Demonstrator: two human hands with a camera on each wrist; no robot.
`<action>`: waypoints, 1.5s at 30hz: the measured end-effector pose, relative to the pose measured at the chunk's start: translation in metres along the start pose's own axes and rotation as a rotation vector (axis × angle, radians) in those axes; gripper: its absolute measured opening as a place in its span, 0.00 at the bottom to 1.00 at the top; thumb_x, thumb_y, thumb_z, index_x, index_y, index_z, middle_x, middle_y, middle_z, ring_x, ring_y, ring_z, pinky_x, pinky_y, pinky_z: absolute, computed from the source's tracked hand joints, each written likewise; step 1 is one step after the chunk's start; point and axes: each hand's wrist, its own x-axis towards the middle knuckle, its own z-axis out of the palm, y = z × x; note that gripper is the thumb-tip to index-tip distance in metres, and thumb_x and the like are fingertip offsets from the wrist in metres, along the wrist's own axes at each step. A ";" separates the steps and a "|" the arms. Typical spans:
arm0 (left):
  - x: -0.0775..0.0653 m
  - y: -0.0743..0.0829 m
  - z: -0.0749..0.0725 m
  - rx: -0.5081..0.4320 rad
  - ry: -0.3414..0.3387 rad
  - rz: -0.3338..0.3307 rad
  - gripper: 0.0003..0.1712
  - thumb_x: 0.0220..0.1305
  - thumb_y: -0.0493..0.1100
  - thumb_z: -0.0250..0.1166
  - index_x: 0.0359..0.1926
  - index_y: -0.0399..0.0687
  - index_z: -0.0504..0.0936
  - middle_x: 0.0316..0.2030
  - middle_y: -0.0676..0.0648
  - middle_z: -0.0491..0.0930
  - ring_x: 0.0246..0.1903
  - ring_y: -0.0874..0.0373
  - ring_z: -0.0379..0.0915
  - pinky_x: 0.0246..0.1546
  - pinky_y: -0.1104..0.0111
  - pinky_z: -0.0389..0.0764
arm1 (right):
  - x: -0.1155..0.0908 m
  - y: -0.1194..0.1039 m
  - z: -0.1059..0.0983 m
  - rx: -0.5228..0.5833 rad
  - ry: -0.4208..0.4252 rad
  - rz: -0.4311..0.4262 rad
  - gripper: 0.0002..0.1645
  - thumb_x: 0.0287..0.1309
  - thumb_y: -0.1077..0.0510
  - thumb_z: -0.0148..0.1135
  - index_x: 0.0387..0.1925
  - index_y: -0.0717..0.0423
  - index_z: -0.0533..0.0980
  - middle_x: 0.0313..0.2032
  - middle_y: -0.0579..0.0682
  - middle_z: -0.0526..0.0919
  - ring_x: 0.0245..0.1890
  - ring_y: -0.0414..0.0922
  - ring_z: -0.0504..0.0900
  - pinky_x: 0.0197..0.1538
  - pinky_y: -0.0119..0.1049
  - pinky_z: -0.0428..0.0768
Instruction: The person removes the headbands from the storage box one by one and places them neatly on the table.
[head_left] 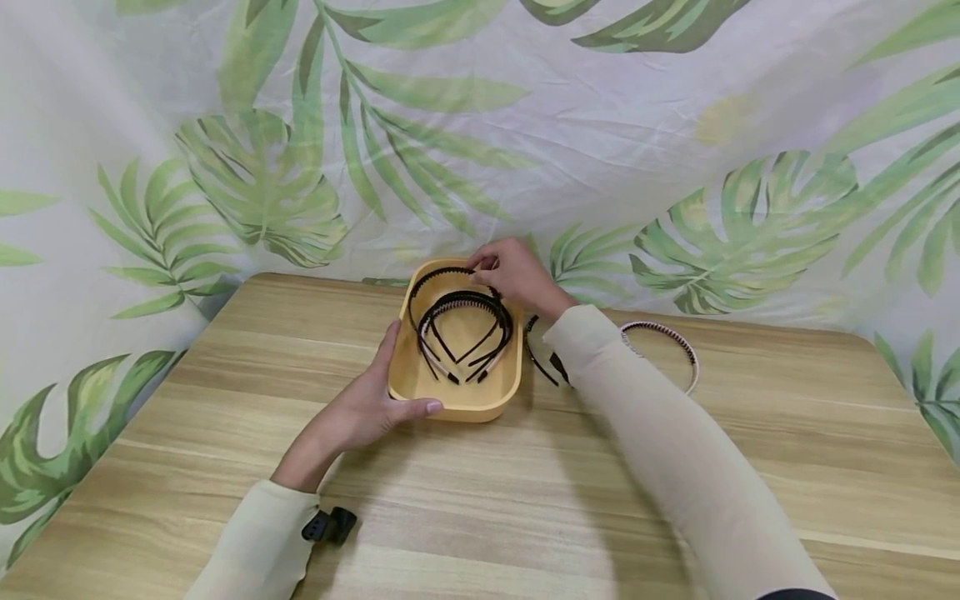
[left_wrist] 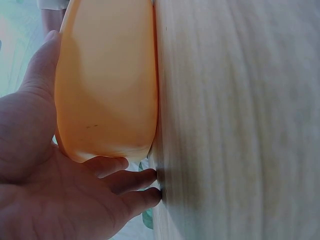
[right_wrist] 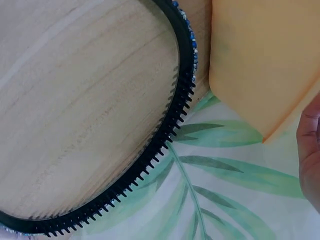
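Observation:
A yellow box [head_left: 510,400] with rounded corners stands on the table, several headbands [head_left: 465,304] lying inside it. My left hand [head_left: 367,408] grips its near left corner, the thumb at the near rim and the fingers along the left wall; the left wrist view shows fingertips [left_wrist: 150,196] down at the tabletop. Over the far right corner, my right hand [head_left: 517,271] pinches a black toothed headband [head_left: 442,271] that arches across the far end of the box. Only an edge of the right hand appears in the right wrist view, its fingertips out of frame.
Right of the box lies a black headband [head_left: 540,362], partly under my right forearm; blue and white beads trim a toothed headband [right_wrist: 186,50] in the right wrist view. Further right is a pale-and-dark headband [head_left: 686,346]. A leaf-print cloth [head_left: 450,125] hangs behind the wooden table [head_left: 465,508].

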 end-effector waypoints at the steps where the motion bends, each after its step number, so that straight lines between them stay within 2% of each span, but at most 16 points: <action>1: 0.000 0.000 0.000 0.002 -0.001 -0.002 0.79 0.61 0.64 0.76 0.83 0.55 0.18 0.81 0.27 0.44 0.77 0.30 0.54 0.77 0.40 0.57 | 0.000 0.000 -0.001 0.001 0.002 0.002 0.13 0.72 0.60 0.65 0.53 0.60 0.86 0.43 0.58 0.86 0.41 0.53 0.82 0.36 0.36 0.80; 7: 0.001 0.000 0.000 -0.001 -0.007 0.001 0.78 0.62 0.63 0.75 0.83 0.55 0.18 0.82 0.27 0.43 0.77 0.30 0.54 0.77 0.40 0.57 | -0.004 0.001 -0.006 0.003 0.013 0.003 0.13 0.71 0.61 0.66 0.53 0.59 0.87 0.43 0.55 0.85 0.39 0.49 0.80 0.38 0.37 0.78; 16: 0.002 0.003 0.000 -0.009 -0.014 -0.003 0.78 0.62 0.62 0.76 0.82 0.57 0.18 0.82 0.28 0.44 0.77 0.31 0.55 0.77 0.40 0.57 | -0.007 0.001 -0.011 -0.006 0.011 -0.013 0.13 0.70 0.63 0.66 0.52 0.58 0.87 0.41 0.55 0.85 0.38 0.47 0.80 0.34 0.34 0.78; 26: 0.003 0.003 0.000 0.002 -0.011 0.003 0.78 0.62 0.62 0.75 0.82 0.57 0.18 0.81 0.27 0.44 0.77 0.31 0.54 0.77 0.40 0.57 | -0.013 -0.006 -0.018 -0.046 -0.019 -0.017 0.15 0.72 0.65 0.63 0.56 0.58 0.86 0.44 0.56 0.86 0.40 0.47 0.80 0.41 0.36 0.76; 38: 0.002 0.002 0.000 -0.007 -0.003 0.008 0.78 0.62 0.61 0.76 0.83 0.57 0.19 0.82 0.28 0.44 0.77 0.31 0.55 0.77 0.40 0.58 | -0.022 -0.007 -0.031 -0.095 -0.033 -0.029 0.19 0.70 0.68 0.59 0.58 0.60 0.85 0.42 0.59 0.87 0.31 0.45 0.81 0.32 0.32 0.76; 45: 0.000 0.000 0.000 -0.008 0.001 0.001 0.78 0.61 0.61 0.76 0.83 0.57 0.18 0.82 0.27 0.43 0.76 0.31 0.58 0.76 0.41 0.59 | -0.033 -0.004 -0.042 -0.094 -0.047 -0.005 0.19 0.70 0.68 0.59 0.59 0.60 0.84 0.44 0.59 0.84 0.34 0.46 0.81 0.29 0.31 0.74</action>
